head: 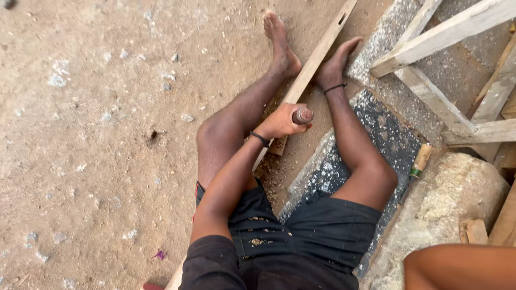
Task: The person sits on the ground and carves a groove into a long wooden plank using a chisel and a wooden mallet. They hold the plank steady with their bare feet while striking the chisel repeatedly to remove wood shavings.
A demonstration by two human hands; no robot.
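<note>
Clenched in the left grip (280, 122) is a round wooden tool handle (302, 115), fingers wrapped tight, above a long wooden plank (314, 62) that runs between the bare legs across the dirt floor (97, 161). Wood chips (271, 177) lie beside the plank. Only the right forearm (462, 266) shows; its grip is out of view.

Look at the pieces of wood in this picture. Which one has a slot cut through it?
The long narrow plank lying between the person's bare feet, with a small slot near its far end. The pale boards of the frame at upper right show no slot.
</note>
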